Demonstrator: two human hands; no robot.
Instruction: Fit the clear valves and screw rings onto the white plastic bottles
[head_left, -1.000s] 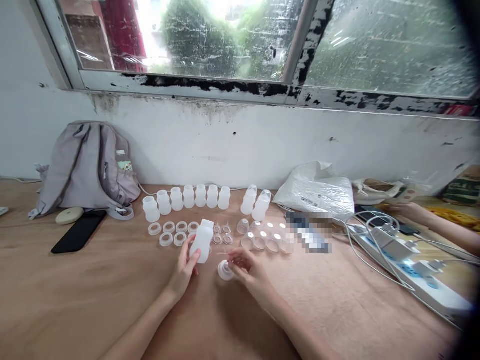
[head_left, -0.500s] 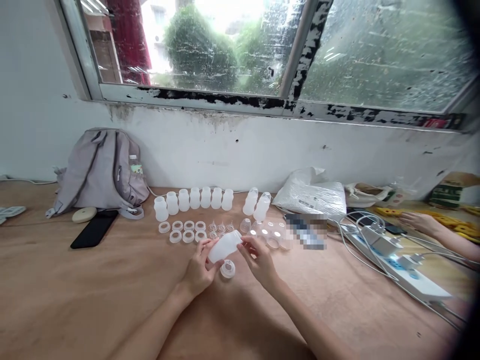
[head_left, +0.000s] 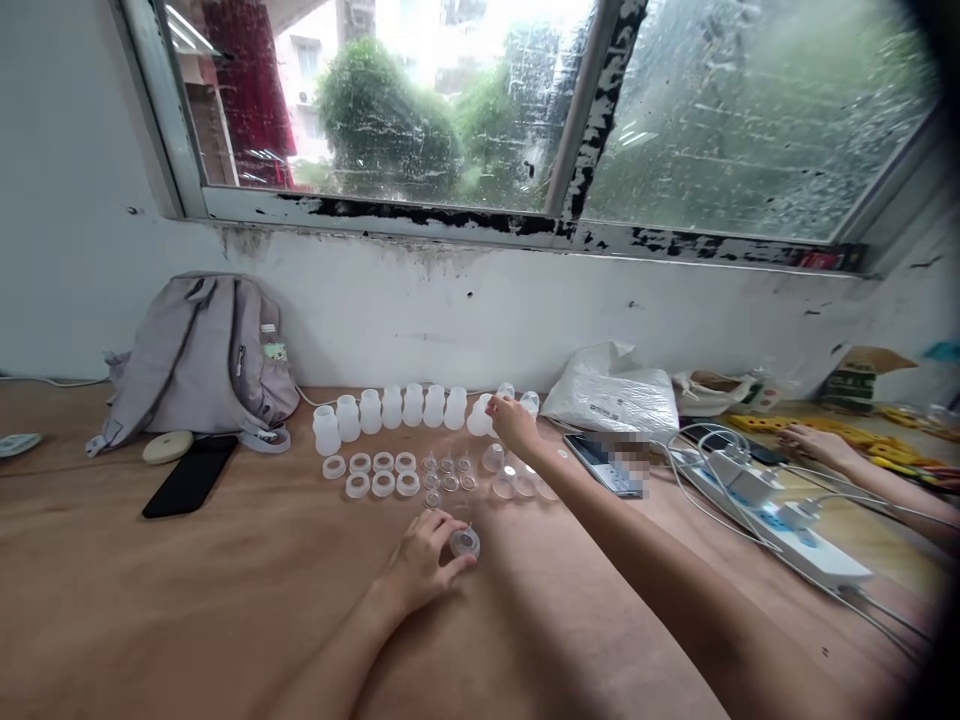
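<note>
My left hand (head_left: 429, 560) clasps teat (head_left: 466, 543) front-right of rings (head_left: 382, 491), presumably steadying it; my right hand (head_left: 514, 426), well apart, at bottle (head_left: 478, 417) back-right of rings, perhaps balancing it upright, can't tell whether gripping.

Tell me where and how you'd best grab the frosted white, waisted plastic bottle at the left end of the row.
Probably by the narrowed waist of that bottle, from the front left: it stands upright, pinches in around mid-height, and has a similar bottle close on its right.
</note>
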